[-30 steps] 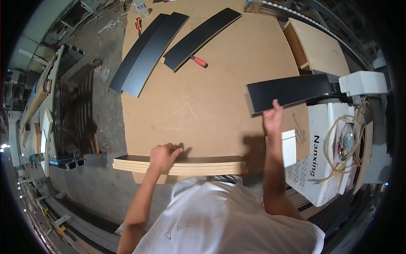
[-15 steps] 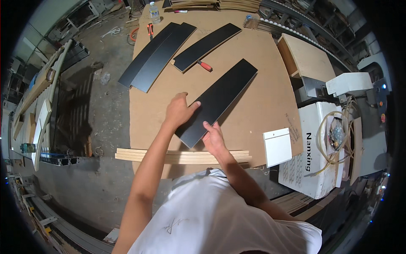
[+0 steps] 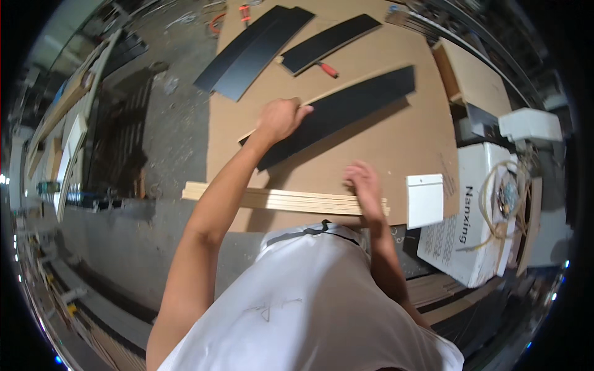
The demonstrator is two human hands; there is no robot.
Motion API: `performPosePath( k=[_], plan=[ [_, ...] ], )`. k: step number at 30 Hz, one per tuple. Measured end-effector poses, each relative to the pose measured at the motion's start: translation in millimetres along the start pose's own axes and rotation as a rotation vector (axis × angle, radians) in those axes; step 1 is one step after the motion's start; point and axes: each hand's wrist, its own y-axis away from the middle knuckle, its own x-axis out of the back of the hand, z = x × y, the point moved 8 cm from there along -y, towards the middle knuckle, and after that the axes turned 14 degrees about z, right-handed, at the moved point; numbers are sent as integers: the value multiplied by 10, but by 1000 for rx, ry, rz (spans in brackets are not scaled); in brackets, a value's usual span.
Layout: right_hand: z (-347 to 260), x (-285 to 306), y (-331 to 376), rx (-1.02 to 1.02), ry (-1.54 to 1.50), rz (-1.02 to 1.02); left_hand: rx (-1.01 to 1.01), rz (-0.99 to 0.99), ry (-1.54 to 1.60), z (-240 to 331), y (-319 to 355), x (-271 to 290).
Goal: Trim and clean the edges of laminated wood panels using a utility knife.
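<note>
A person leans over a brown workbench [image 3: 402, 142]. The left hand [image 3: 279, 119] grips the upper long edge of a long black panel [image 3: 346, 111], tipping it up off the bench. The right hand [image 3: 365, 185] rests open, fingers spread, by a stack of pale wood strips [image 3: 278, 199]. The panel looks thin, stiff and light, probably smooth; holding both long edges seems safest. 3 more black panels [image 3: 260, 46] lie farther away

The left hand [image 3: 279, 119] covers part of the long black panel [image 3: 346, 111]. The person's white shirt [image 3: 309, 297] hides the table's near edge. Clutter at upper left is too blurred to identify.
</note>
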Motion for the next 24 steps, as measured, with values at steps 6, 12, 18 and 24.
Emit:
performPosePath(
  k=[6,12,18,24],
  plan=[
    [-1084,697,148,852,785,372,-319,-100,-12,113,670,127],
    [-713,3,-17,628,1267,-257,-416,-98,-8,118,1266,279],
    [-477,-779,104,611,1129,-525,-240,-137,-1,-211,1683,499],
    [-409,-1202,505,679,1057,-589,152,-205,-45,-703,2043,740]
  ],
)
